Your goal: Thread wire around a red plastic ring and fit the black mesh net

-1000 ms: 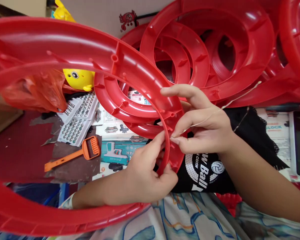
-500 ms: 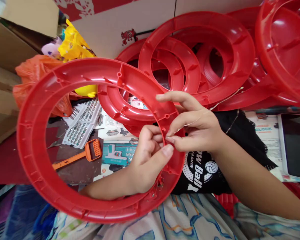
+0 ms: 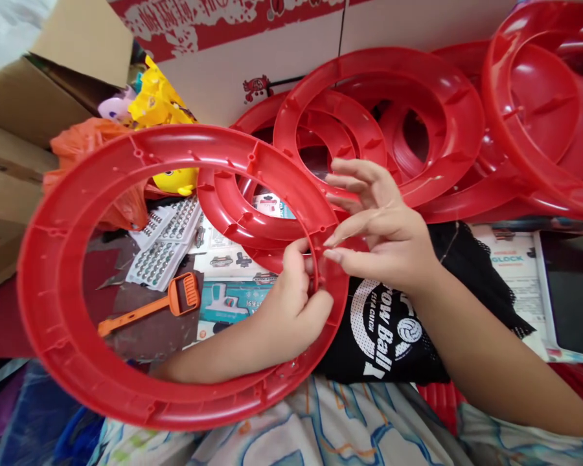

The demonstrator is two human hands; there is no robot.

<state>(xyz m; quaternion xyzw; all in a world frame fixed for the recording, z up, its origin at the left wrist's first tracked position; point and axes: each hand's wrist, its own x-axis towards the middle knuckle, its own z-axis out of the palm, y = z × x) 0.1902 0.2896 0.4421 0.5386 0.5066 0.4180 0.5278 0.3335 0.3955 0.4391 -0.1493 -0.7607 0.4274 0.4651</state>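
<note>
A large red plastic ring [image 3: 58,278], ribbed along its channel, is held tilted above my lap. My left hand [image 3: 291,304] reaches through its opening and grips the inner rim on the right side, thumb folded over the channel. Close by, over that same stretch of rim, my right hand [image 3: 383,239] pinches thumb and forefinger together, its other fingers raised. A thin pale string [image 3: 376,211] runs from the pinch back across the hand; its end between the fingertips is too small to see. Small shiny bits lie in the ring's lower right channel.
Several more red rings [image 3: 447,103] are stacked behind. Steel balls fill white trays [image 3: 162,249] near an orange plastic tool [image 3: 175,301]. A black printed cloth bag [image 3: 388,336], a tablet [image 3: 576,285], cardboard boxes [image 3: 10,175] and an orange plastic bag [image 3: 87,139] surround the work.
The ring has shifted slightly left and tilted. My right hand has lifted a little from the rim with its fingers raised; my left thumb has drawn in against the rim.
</note>
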